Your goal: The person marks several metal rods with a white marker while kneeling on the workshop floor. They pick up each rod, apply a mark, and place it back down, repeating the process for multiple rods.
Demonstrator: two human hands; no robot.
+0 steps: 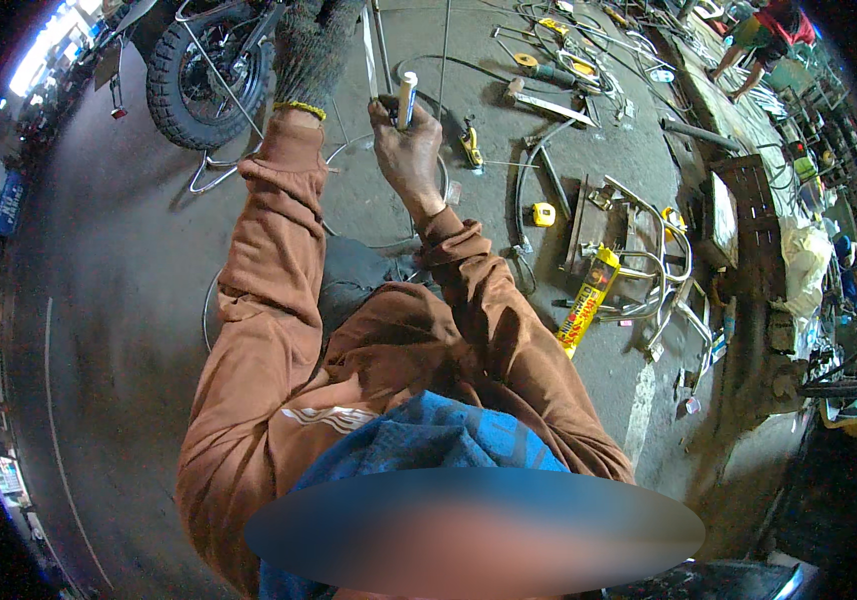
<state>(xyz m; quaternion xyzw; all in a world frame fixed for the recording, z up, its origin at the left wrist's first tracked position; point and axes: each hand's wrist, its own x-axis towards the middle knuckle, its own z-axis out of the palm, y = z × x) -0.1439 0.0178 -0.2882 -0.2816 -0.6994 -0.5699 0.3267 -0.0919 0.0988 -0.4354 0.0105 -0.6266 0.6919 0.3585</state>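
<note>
My left hand (315,55) wears a dark grey knitted glove with a yellow cuff. It reaches up to the top edge of the head view, where its fingers are not clear. My bare right hand (412,150) is closed around a white marker pen (407,98), which stands upright out of the fist. Beside its thumb, a pale flat strip (369,55) and a thin metal rod (382,50) run up out of view. I cannot tell whether the hand also grips them. A motorbike wheel (204,80) with a knobbly tyre is left of the glove.
On the floor to the right are a yellow tape measure (544,214), a hammer (549,102), an angle grinder (553,74) and a yellow tube-shaped pack (589,302). Bent metal tubing (664,250) lies beyond. Another person (769,35) is at the far right.
</note>
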